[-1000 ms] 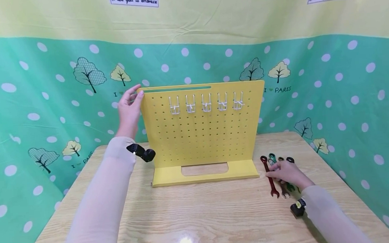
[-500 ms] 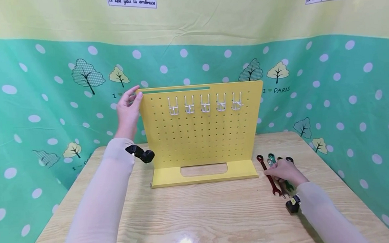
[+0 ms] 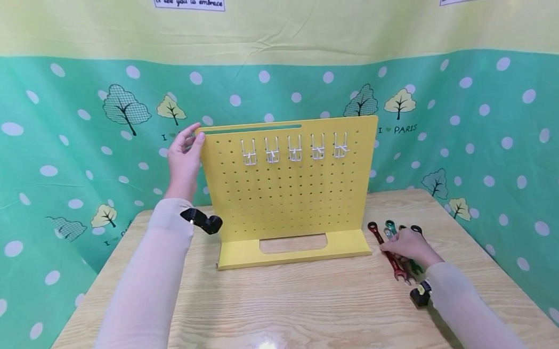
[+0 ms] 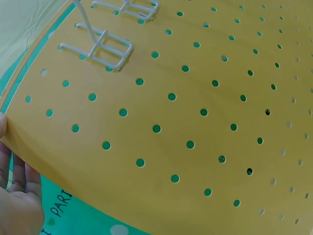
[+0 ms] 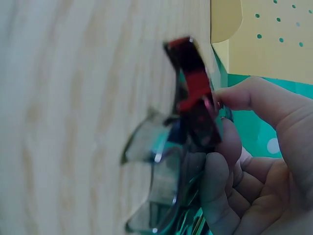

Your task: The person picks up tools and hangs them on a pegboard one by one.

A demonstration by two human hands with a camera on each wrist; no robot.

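A yellow pegboard [image 3: 290, 195] stands upright on its base. My left hand [image 3: 182, 161] grips its upper left corner, the thumb in front and the fingers behind the edge, as the left wrist view also shows. At the right of the table, my right hand [image 3: 411, 249] pinches a red combination wrench [image 5: 198, 83] between thumb and fingers. Its open end points toward the camera in the right wrist view. Directly beside it lies a silver wrench [image 5: 166, 181]. A green wrench [image 3: 390, 225] and a black-ended wrench [image 3: 416, 229] are partly covered by the hand.
White double-prong hooks [image 3: 294, 152] form a row near the top of the pegboard. The wooden table [image 3: 288, 313] extends in front of its base. A green and yellow patterned curtain [image 3: 264, 84] hangs behind and at both sides.
My right hand has shifted slightly left, and the red wrench has tilted and shifted with it. The left hand stays on the pegboard corner. The head view has shifted slightly.
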